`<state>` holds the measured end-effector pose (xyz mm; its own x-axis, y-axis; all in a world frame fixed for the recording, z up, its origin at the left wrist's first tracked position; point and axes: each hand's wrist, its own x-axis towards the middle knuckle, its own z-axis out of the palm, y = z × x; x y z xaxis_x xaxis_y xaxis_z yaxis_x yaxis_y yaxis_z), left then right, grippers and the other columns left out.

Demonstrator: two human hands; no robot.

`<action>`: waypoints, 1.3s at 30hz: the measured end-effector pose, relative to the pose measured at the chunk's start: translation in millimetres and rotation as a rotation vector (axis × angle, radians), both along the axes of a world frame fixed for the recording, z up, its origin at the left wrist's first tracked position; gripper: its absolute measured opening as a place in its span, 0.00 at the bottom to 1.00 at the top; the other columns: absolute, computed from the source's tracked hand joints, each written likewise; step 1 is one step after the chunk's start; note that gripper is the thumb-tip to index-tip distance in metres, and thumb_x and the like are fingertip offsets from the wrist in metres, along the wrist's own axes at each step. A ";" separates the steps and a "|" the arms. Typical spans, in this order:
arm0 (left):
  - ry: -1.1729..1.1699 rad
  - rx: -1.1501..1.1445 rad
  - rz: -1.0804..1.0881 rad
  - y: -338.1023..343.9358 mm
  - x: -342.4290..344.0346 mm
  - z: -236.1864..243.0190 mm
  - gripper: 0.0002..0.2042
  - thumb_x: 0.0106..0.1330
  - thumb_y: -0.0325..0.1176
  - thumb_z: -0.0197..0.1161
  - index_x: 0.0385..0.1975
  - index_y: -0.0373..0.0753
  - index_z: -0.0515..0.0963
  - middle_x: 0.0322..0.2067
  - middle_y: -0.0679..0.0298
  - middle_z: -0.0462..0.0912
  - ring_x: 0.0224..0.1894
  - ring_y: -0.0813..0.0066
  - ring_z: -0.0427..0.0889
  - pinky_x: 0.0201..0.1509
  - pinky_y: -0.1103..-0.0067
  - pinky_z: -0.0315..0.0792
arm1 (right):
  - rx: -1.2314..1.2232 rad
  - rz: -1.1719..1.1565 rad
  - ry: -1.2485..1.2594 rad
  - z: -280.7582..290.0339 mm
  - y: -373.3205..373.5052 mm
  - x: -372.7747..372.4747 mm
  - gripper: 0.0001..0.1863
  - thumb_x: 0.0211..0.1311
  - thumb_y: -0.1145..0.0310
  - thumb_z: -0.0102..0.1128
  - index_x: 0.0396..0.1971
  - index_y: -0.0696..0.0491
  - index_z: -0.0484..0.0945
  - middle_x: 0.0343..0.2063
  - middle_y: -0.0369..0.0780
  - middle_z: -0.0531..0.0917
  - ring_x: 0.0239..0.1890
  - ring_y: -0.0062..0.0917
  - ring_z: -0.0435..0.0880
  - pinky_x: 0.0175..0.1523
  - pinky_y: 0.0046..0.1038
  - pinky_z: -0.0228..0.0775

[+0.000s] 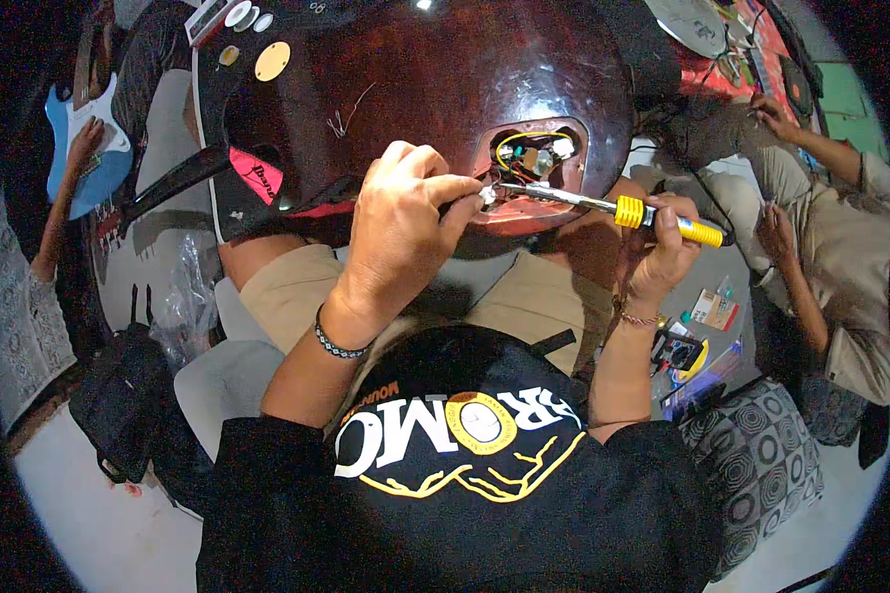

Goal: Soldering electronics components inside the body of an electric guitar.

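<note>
A glossy dark red-brown guitar body (405, 79) lies across my lap, its control cavity (534, 158) uncovered and showing wires and small electronic parts. At the cavity's lower left edge, my left hand (405, 198) pinches a small whitish part (488, 195), partly hidden by the fingertips. From the right, my right hand (666, 247) grips the yellow-and-black handle of a soldering iron (574, 198). Its metal shaft reaches across the cavity's lower edge, with the tip close to the small part. Whether the tip touches it cannot be made out.
Loose wire bits (346, 114) and a round cream cover (273, 61) lie on the guitar body. A blue-and-white electric guitar (87, 148) rests under another person's hand at left. Another person (811, 188) sits at right. A patterned cushion (756, 474) and a dark bag (133, 405) flank me.
</note>
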<state>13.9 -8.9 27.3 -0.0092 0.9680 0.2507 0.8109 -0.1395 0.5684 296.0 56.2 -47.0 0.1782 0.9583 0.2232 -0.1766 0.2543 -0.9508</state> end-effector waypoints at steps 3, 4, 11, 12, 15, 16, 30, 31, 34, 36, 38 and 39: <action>-0.038 0.054 -0.008 -2.5 0.0 -7.2 0.06 0.58 0.31 0.77 0.34 0.41 0.91 0.33 0.61 0.84 0.44 0.59 0.81 0.51 0.65 0.77 | -0.010 -0.007 -0.072 -4.7 2.5 8.2 0.12 0.73 0.64 0.64 0.38 0.59 0.81 0.38 0.41 0.80 0.39 0.22 0.81 0.42 0.24 0.77; -0.050 0.091 -0.022 -2.9 -0.3 -9.5 0.06 0.58 0.31 0.77 0.35 0.41 0.90 0.33 0.62 0.83 0.44 0.59 0.81 0.51 0.65 0.77 | -0.034 0.014 -0.090 -5.1 2.7 9.7 0.12 0.73 0.64 0.64 0.38 0.59 0.81 0.38 0.41 0.81 0.40 0.22 0.81 0.41 0.24 0.78; -0.052 0.206 0.007 -8.0 -1.7 -15.6 0.11 0.54 0.29 0.80 0.36 0.41 0.88 0.35 0.62 0.82 0.44 0.59 0.80 0.51 0.66 0.78 | -0.039 0.015 -0.084 5.9 2.3 0.2 0.12 0.72 0.64 0.66 0.38 0.59 0.81 0.40 0.42 0.81 0.40 0.22 0.81 0.37 0.21 0.76; -0.048 0.198 0.012 -9.2 -2.2 -16.7 0.12 0.53 0.29 0.82 0.37 0.41 0.89 0.36 0.62 0.83 0.45 0.59 0.81 0.51 0.66 0.79 | -0.049 0.040 -0.065 4.7 2.7 1.7 0.11 0.72 0.64 0.66 0.38 0.59 0.81 0.40 0.41 0.81 0.40 0.22 0.81 0.38 0.22 0.77; -0.055 0.189 0.018 -10.2 -2.7 -15.6 0.14 0.52 0.29 0.84 0.38 0.41 0.89 0.37 0.62 0.84 0.46 0.59 0.83 0.51 0.66 0.80 | -0.007 0.025 -0.094 3.6 4.7 -1.9 0.11 0.72 0.64 0.67 0.38 0.59 0.81 0.40 0.41 0.81 0.38 0.22 0.81 0.37 0.22 0.78; -0.065 0.188 0.016 -10.0 -2.5 -15.3 0.13 0.52 0.29 0.84 0.38 0.41 0.89 0.37 0.62 0.85 0.46 0.59 0.83 0.51 0.66 0.80 | 0.044 -0.020 -0.141 3.7 5.4 -3.7 0.11 0.71 0.64 0.67 0.38 0.58 0.81 0.39 0.40 0.81 0.36 0.22 0.81 0.36 0.22 0.78; -0.015 0.207 -0.070 -1.0 -8.7 -11.0 0.11 0.56 0.33 0.79 0.37 0.41 0.91 0.38 0.61 0.81 0.46 0.59 0.79 0.54 0.65 0.75 | -0.162 -0.018 0.100 17.5 3.3 3.8 0.17 0.73 0.55 0.64 0.38 0.56 0.82 0.23 0.35 0.79 0.20 0.15 0.72 0.26 0.22 0.60; -0.008 0.194 -0.074 0.2 -4.9 -13.1 0.10 0.56 0.34 0.79 0.37 0.41 0.91 0.37 0.61 0.81 0.46 0.58 0.78 0.54 0.64 0.75 | -0.162 -0.063 0.106 17.2 3.3 2.4 0.17 0.74 0.54 0.63 0.38 0.56 0.82 0.21 0.34 0.77 0.17 0.14 0.69 0.22 0.21 0.55; 0.031 0.168 -0.093 4.9 -0.2 -7.4 0.09 0.57 0.34 0.78 0.36 0.40 0.90 0.37 0.60 0.81 0.47 0.57 0.79 0.54 0.64 0.75 | -0.223 -0.090 0.057 24.7 -2.6 1.8 0.17 0.73 0.55 0.65 0.38 0.56 0.82 0.21 0.33 0.76 0.18 0.14 0.69 0.23 0.20 0.56; 0.062 0.154 -0.105 6.8 0.3 -4.7 0.08 0.57 0.32 0.78 0.35 0.40 0.90 0.37 0.60 0.82 0.46 0.57 0.80 0.53 0.64 0.77 | -0.204 -0.072 0.112 19.6 -3.3 5.3 0.16 0.73 0.56 0.65 0.38 0.56 0.82 0.22 0.33 0.76 0.18 0.14 0.69 0.22 0.20 0.56; 0.066 0.126 -0.117 7.5 -0.7 -5.3 0.08 0.58 0.33 0.78 0.35 0.40 0.89 0.38 0.59 0.82 0.47 0.57 0.80 0.54 0.63 0.76 | -0.187 -0.052 0.166 15.2 -4.8 9.2 0.16 0.73 0.57 0.65 0.38 0.56 0.82 0.22 0.33 0.76 0.18 0.14 0.69 0.22 0.20 0.56; 0.069 0.128 -0.121 7.7 -0.6 -5.2 0.08 0.58 0.33 0.78 0.35 0.40 0.89 0.38 0.59 0.82 0.47 0.57 0.80 0.54 0.63 0.76 | -0.171 -0.045 0.146 14.3 -5.2 10.4 0.16 0.76 0.56 0.63 0.40 0.56 0.81 0.22 0.32 0.76 0.17 0.12 0.67 0.22 0.19 0.58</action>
